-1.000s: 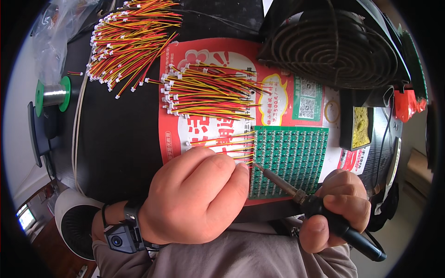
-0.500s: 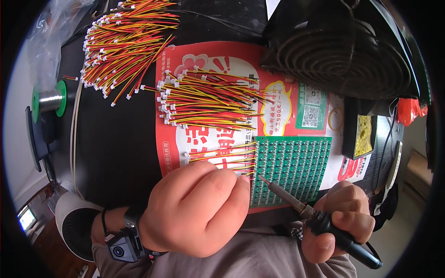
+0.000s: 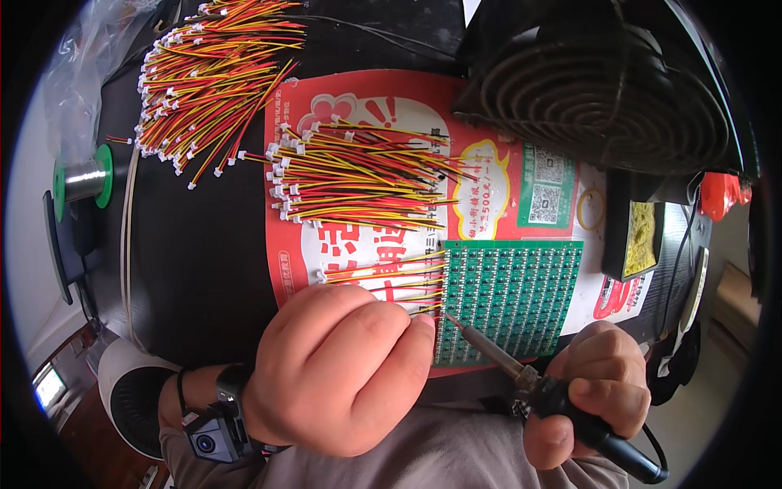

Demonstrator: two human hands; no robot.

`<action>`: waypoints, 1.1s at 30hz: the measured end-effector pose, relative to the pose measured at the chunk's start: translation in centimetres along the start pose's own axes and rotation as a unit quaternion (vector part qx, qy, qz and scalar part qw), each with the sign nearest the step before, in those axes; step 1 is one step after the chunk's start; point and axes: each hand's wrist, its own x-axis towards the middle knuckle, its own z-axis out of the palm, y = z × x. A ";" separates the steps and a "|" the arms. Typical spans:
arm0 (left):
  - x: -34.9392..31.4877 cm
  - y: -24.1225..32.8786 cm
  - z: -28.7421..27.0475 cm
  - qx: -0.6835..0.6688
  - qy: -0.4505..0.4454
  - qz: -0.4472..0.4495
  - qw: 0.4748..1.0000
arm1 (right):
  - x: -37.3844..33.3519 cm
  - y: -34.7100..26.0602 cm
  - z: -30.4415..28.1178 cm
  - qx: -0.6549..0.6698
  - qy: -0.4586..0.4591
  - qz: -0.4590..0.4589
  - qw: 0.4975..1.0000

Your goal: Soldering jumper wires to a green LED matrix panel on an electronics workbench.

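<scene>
My left hand (image 3: 342, 371) is closed in a pinch at the left edge of a green circuit board panel (image 3: 513, 306). Red wire ends show at its fingertips, while the connector end is hidden behind the fingers. In my right hand (image 3: 603, 363) is a soldering iron (image 3: 493, 350), gripped by its black handle. The iron's tip meets the board's left edge, right beside the left fingertips. Just above that spot, several red and yellow connector wires (image 3: 383, 267) run from the same edge out to the left, with white plugs at their far ends.
Loose connector wires (image 3: 358, 179) lie on a red and white printed sheet (image 3: 281, 257), with a bigger wire pile (image 3: 208, 90) at far left. A black fan (image 3: 603, 98) stands far right, above a yellow sponge (image 3: 642, 236) in a holder. A solder spool (image 3: 104, 175) is at left.
The soldering iron has shifted slightly left, bringing its tip to the board's edge. My left hand keeps its pinch, having moved only slightly. The whole view has drifted a little.
</scene>
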 end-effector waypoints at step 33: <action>-0.1 -0.1 -0.2 0.003 -0.010 0.002 1.000 | 0.2 -0.5 -1.2 0.007 -0.064 0.041 0.997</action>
